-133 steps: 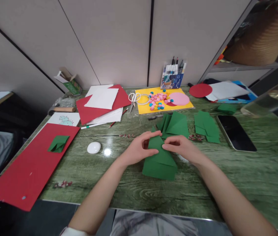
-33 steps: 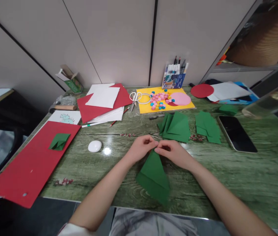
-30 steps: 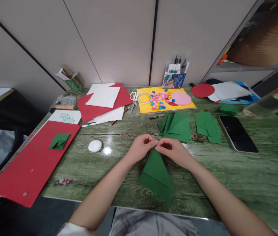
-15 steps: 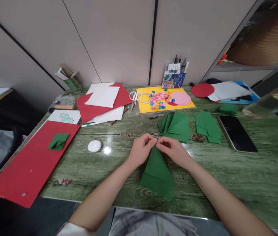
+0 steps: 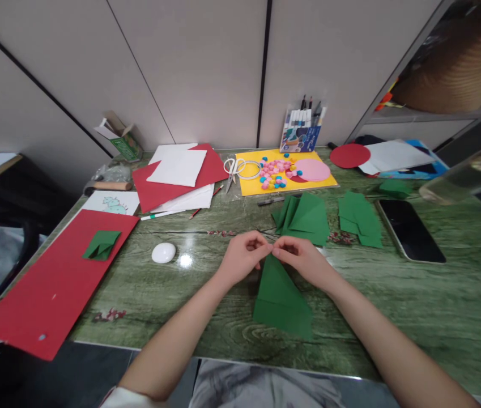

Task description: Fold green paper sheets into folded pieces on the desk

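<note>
A folded piece of green paper [image 5: 282, 300] hangs from my fingertips, its narrow top pinched and its wide end toward me. My left hand [image 5: 244, 256] is closed on the top from the left, thumb against finger. From the other side my right hand [image 5: 302, 259] pinches the same tip, and the two thumbs nearly touch. The tip itself is mostly hidden by my fingers. Just beyond my right hand lies a pile of folded green papers [image 5: 308, 218], with smaller green pieces [image 5: 359, 218] to its right.
A phone [image 5: 411, 231] lies at the right, below a clear cup [image 5: 465, 173]. Scissors [image 5: 232, 170] and a tape roll [image 5: 249, 169] rest near a yellow sheet [image 5: 251, 187] with small coloured balls. At left are a white oval object [image 5: 164, 253] and red paper [image 5: 53, 289].
The green paper's wide end has swung a little to the right and away from me. Both hands keep their pinch at the top, almost in the same place.
</note>
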Tool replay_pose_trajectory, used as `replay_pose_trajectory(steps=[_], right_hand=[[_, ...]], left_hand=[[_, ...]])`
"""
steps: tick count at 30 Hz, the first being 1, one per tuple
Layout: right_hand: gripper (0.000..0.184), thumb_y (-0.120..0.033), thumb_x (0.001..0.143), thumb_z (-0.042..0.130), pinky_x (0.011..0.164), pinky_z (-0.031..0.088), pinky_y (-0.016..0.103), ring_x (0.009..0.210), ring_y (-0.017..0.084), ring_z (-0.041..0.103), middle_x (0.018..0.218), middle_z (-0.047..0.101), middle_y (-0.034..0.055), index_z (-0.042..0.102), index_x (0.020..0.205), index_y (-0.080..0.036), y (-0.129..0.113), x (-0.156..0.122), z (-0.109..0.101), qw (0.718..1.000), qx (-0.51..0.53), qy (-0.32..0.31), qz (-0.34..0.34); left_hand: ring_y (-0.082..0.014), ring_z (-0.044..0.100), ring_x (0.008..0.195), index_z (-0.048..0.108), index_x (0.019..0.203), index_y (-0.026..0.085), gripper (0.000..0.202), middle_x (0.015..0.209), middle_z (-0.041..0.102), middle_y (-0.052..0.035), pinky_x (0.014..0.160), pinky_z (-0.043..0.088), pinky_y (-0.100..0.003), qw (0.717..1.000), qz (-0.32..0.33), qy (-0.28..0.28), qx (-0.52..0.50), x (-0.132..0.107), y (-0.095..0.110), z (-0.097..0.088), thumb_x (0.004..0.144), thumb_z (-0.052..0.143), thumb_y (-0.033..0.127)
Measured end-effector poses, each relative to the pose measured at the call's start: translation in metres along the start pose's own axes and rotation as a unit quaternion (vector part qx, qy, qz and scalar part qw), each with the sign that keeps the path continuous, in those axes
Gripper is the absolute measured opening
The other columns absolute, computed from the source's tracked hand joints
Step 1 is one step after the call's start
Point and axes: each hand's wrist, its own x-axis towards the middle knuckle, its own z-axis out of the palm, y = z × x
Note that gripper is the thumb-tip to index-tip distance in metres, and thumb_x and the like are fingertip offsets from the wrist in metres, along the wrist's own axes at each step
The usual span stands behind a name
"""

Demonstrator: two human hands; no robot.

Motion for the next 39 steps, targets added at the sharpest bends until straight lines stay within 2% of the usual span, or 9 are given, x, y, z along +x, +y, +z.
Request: replay_pose_trajectory(steps=[5, 11, 17, 22, 28, 33, 39], right_hand=[[0.016, -0.031, 0.079, 0.052, 0.054, 0.031, 0.023, 0.06, 0.012, 0.041, 0.064, 0.047, -0.0023, 0.053, 0.07, -0.018, -0.002, -0.001, 0.0, 1.0, 0.011, -0.012, -0.008], [0.017, -0.032, 0.079, 0.052, 0.057, 0.032, 0.024, 0.061, 0.012, 0.041, 0.064, 0.046, -0.0027, 0.051, 0.068, -0.018, -0.003, -0.001, 0.001, 1.0, 0.005, -0.004, -0.008], [0.016, -0.031, 0.078, 0.052, 0.058, 0.033, 0.024, 0.062, 0.012, 0.042, 0.066, 0.048, -0.0021, 0.052, 0.07, -0.018, -0.002, -0.001, 0.0, 1.0, -0.012, -0.01, -0.002], [0.018, -0.032, 0.079, 0.05, 0.055, 0.031, 0.023, 0.06, 0.011, 0.04, 0.065, 0.046, -0.0022, 0.051, 0.07, -0.017, -0.005, -0.003, 0.0, 0.999, -0.021, -0.032, 0.004], [0.019, -0.033, 0.08, 0.049, 0.056, 0.031, 0.023, 0.061, 0.012, 0.041, 0.065, 0.047, -0.0022, 0.051, 0.069, -0.017, -0.005, -0.004, -0.002, 0.998, -0.031, -0.062, 0.003], [0.018, -0.033, 0.079, 0.049, 0.054, 0.029, 0.023, 0.059, 0.011, 0.039, 0.063, 0.044, -0.0032, 0.051, 0.069, -0.017, -0.004, -0.006, -0.002, 0.996, -0.035, -0.087, 0.011], [0.018, -0.031, 0.08, 0.048, 0.053, 0.029, 0.022, 0.058, 0.01, 0.037, 0.063, 0.043, -0.0032, 0.05, 0.07, -0.016, -0.007, -0.008, -0.005, 0.994, -0.034, -0.106, 0.02]], left_hand=[[-0.006, 0.048, 0.04, 0.054, 0.07, 0.015, 0.019, 0.058, 0.05, 0.0045, 0.042, 0.035, -0.018, 0.999, 0.017, -0.017, -0.031, 0.001, -0.002, -0.001, 0.075, 0.058, 0.033], [-0.0066, 0.048, 0.042, 0.052, 0.072, 0.016, 0.02, 0.056, 0.047, 0.0054, 0.043, 0.035, -0.018, 0.999, 0.014, -0.028, -0.011, 0.0, -0.001, 0.0, 0.079, 0.053, 0.034], [-0.0069, 0.043, 0.04, 0.049, 0.073, 0.018, 0.022, 0.051, 0.041, 0.007, 0.041, 0.032, -0.018, 0.994, 0.044, 0.081, 0.063, 0.0, 0.003, -0.005, 0.083, 0.047, 0.037], [-0.0076, 0.04, 0.042, 0.048, 0.074, 0.019, 0.02, 0.052, 0.038, 0.0067, 0.042, 0.029, -0.019, 0.983, 0.057, 0.142, 0.104, 0.004, 0.004, -0.016, 0.085, 0.045, 0.036], [-0.0094, 0.043, 0.056, 0.049, 0.078, 0.018, 0.016, 0.06, 0.046, 0.0044, 0.054, 0.03, -0.02, 0.94, 0.096, 0.248, 0.214, 0.008, 0.003, -0.027, 0.087, 0.042, 0.029], [-0.0108, 0.045, 0.055, 0.048, 0.082, 0.018, 0.015, 0.061, 0.048, 0.0038, 0.055, 0.029, -0.021, 0.911, 0.095, 0.299, 0.269, 0.009, 0.004, -0.039, 0.088, 0.04, 0.027], [-0.0135, 0.049, 0.059, 0.048, 0.085, 0.018, 0.013, 0.061, 0.05, 0.0026, 0.058, 0.029, -0.023, 0.881, 0.102, 0.326, 0.327, 0.01, 0.005, -0.048, 0.089, 0.039, 0.026]])
